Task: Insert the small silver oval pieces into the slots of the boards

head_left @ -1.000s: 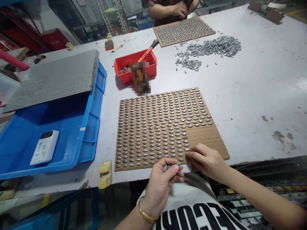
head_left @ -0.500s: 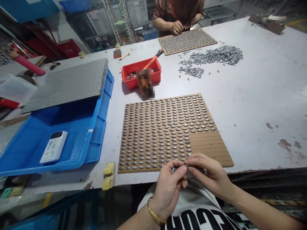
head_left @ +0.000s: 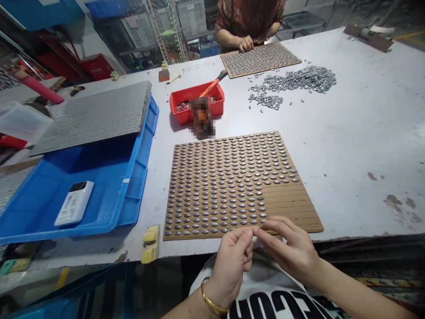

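A brown corrugated cardboard sheet (head_left: pixel 292 204) lies before me, with rows of small silvery oval metal pieces (head_left: pixel 205 193) set along its ridges; its lower right part is bare. Over the near edge, my left hand (head_left: pixel 234 261) is closed, thumb against the curled fingers. Metal pieces showed in that hand a moment ago; now the fingers hide them. My right hand (head_left: pixel 292 250) meets the left thumb tip, its thumb and forefinger pinched on a tiny grey piece, mostly hidden. The other right fingers stretch over the sheet's near edge.
Left stands a blue crate (head_left: pixel 109 223) holding a white power bank (head_left: pixel 75 204), with a grey sheet (head_left: pixel 96 115) across its top. Behind the cardboard are a red bin (head_left: pixel 177 116) and a pile of metal pieces (head_left: pixel 302 79). Across the table, a person (head_left: pixel 249 22) works at another sheet (head_left: pixel 262 60).
My left fingers have closed further, covering the metal pieces that showed before. My right fingertips have shifted slightly left and down against the left thumb. One of the co-worker's hands has moved back.
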Demonstrator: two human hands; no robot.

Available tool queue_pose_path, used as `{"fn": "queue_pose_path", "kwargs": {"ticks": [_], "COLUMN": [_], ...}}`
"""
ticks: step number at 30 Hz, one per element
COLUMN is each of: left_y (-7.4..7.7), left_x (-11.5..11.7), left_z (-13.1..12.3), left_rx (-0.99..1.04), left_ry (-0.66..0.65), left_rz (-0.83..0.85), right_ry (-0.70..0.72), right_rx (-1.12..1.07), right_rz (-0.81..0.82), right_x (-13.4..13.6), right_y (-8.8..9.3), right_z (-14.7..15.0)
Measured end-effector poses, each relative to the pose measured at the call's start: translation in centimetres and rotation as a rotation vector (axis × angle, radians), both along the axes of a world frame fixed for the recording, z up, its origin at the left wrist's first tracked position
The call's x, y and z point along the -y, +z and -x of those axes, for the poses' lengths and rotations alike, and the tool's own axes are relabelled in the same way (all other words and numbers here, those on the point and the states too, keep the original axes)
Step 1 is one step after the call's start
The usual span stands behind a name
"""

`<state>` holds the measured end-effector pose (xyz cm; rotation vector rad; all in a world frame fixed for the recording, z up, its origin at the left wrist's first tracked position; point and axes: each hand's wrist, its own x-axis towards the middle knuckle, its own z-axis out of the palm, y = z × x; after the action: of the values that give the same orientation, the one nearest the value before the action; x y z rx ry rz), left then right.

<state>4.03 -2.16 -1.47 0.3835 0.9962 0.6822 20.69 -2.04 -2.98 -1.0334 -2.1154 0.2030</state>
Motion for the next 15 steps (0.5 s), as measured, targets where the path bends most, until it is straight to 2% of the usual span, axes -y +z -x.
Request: {"fn": "queue_pose_path", "kwargs": {"ticks": [3,5,9,11,15], "left_y": [0.3,1.0,2.6,2.9,2.5], "left_x": [0.1,-0.2,-1.3,-1.7,-1.5], "left_z": [0.0,0.6,2.5,3.3,3.6], "left_rx": [0.07,0.113,0.115,0.089,0.065], "left_ry": [-0.022,0.016,0.319,0.4,0.337], "left_rz": [0.065,0.103,0.038,0.021,0.096], "right_ry": [0.016,0.019,-0.045,-0.071,-0.036], "right_rx": [0.001,-0.033,-0.117,-0.111,-0.03], "right_rz": [0.016,0.071,0.196,0.228,0.249], "right_x": [0.3,0.4,0.3,0.5,1.1], "right_y": [-0.3,-0.2,-0.1,-0.5,-2.0], "right_z": [-0.4,-1.1,-2.8,-3.4,-3.7]}}
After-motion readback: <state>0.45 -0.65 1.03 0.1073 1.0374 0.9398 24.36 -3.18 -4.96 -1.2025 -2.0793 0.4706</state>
